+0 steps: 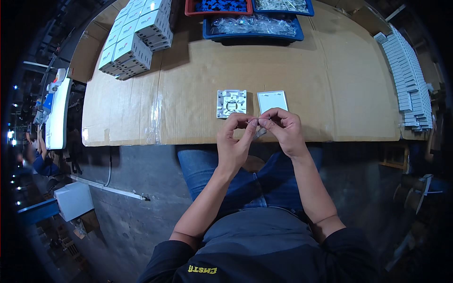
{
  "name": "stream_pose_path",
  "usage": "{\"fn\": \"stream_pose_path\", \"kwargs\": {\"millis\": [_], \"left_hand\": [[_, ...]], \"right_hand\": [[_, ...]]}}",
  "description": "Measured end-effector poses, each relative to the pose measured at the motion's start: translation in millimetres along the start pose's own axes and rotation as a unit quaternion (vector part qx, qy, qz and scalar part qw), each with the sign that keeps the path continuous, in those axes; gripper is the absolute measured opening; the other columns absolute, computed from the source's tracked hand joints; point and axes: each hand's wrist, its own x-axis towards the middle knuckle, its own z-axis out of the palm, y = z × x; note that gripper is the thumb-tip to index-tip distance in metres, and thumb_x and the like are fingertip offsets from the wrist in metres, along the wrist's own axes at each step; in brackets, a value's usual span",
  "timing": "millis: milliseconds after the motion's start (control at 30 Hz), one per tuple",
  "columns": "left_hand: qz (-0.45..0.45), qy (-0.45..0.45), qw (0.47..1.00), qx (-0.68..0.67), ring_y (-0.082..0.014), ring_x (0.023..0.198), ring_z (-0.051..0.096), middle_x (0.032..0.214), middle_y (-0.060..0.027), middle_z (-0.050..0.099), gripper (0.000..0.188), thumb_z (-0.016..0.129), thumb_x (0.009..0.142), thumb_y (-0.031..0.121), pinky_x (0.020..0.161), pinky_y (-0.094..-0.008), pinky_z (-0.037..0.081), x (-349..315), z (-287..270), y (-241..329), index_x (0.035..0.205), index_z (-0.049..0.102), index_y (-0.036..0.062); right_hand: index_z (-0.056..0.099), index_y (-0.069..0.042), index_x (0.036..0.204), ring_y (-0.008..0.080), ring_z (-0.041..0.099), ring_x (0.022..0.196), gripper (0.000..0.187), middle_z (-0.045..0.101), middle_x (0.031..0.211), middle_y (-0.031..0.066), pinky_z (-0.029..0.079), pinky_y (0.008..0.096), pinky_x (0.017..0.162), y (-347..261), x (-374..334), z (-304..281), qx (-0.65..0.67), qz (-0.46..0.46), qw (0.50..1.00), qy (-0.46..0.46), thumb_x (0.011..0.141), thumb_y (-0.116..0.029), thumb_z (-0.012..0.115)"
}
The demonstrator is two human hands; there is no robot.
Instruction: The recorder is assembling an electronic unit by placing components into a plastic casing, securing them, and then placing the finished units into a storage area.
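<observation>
Both my hands meet just over the table's front edge, fingertips pinched close together. Between them is a small see-through plastic bag [260,133], its lower part hanging below the fingers; what it contains is too small to make out. My left hand [236,137] grips it from one side with thumb and forefinger, and my right hand [285,130] pinches it from the other. Just beyond the left hand lies an open white plastic box base [231,104] with a round moulded inside. A flat white square cover [272,100] rests beside it, partly behind the right fingers.
Stacked white boxes [134,40] stand at the far left of the cardboard-covered table [198,70]. At the back are a blue tray [255,41] of see-through bags, a red tray [188,8] of blue parts and another blue tray [309,9]. White pieces [406,75] are piled at the right edge.
</observation>
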Motion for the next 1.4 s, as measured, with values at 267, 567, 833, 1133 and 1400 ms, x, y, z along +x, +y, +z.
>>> {"fn": "stream_pose_path", "kwargs": {"millis": [267, 567, 833, 1133, 1400], "left_hand": [[0.015, -0.024, 1.0, -0.013, -0.012, 0.089, 0.063, 0.097, -0.0046, 0.068, 0.015, 0.066, 0.103, 0.013, 0.084, -0.0284, 0.051, 6.5, -7.3, -13.7, 0.107, 0.069, -0.001], [-0.351, -0.043, 0.859, -0.37, -0.0135, 0.076, 0.065, 0.086, -0.0031, 0.067, 0.025, 0.067, 0.104, 0.028, 0.071, -0.0299, 0.054, 16.2, -27.5, 1.0, 0.108, 0.07, 0.004], [-0.227, -0.041, 0.943, -0.241, -0.0133, 0.082, 0.066, 0.095, -0.0042, 0.07, 0.016, 0.068, 0.102, 0.012, 0.074, -0.0297, 0.056, 17.2, -29.3, 0.8, 0.115, 0.069, 0.0021], [-0.214, -0.051, 0.958, -0.184, -0.0101, 0.08, 0.064, 0.097, -0.0043, 0.071, 0.021, 0.073, 0.098, 0.009, 0.075, -0.0253, 0.054, 19.6, -16.3, 11.2, 0.117, 0.068, -0.0002], [-0.199, -0.032, 0.963, -0.18, -0.0098, 0.082, 0.065, 0.102, -0.0046, 0.07, 0.022, 0.071, 0.098, 0.005, 0.076, -0.028, 0.056, 24.3, -20.6, 6.6, 0.119, 0.065, 0.002]], "right_hand": [[0.076, 0.0, 0.1, 0.0086, 0.069, 0.093, 0.007, 0.078, 0.099, 0.006, 0.054, 0.0274, 0.085, -24.0, 3.9, -0.2, -0.12, -0.07, 0.99, -0.04, 0.093, 0.001, 0.075], [0.082, -0.008, 0.097, 0.0225, 0.069, 0.113, 0.03, 0.076, 0.118, 0.009, 0.048, 0.0373, 0.106, -45.0, 7.5, 0.7, -0.158, -0.202, 0.962, -0.096, 0.081, 0.013, 0.068], [0.077, -0.003, 0.109, 0.0165, 0.07, 0.108, 0.017, 0.073, 0.121, 0.0096, 0.056, 0.0276, 0.09, -45.9, 3.2, -16.6, -0.081, -0.076, 0.989, -0.093, 0.092, -0.005, 0.078], [0.069, 0.002, 0.112, 0.0104, 0.069, 0.096, 0.015, 0.072, 0.108, 0.0052, 0.057, 0.0244, 0.085, -23.6, 3.0, -9.6, -0.035, -0.02, 0.998, -0.044, 0.097, 0.002, 0.069], [0.067, 0.003, 0.115, 0.0111, 0.069, 0.098, 0.018, 0.071, 0.109, 0.0071, 0.058, 0.0257, 0.088, -23.2, 5.7, -6.8, -0.024, -0.023, 0.999, -0.028, 0.097, 0.004, 0.069]]}}
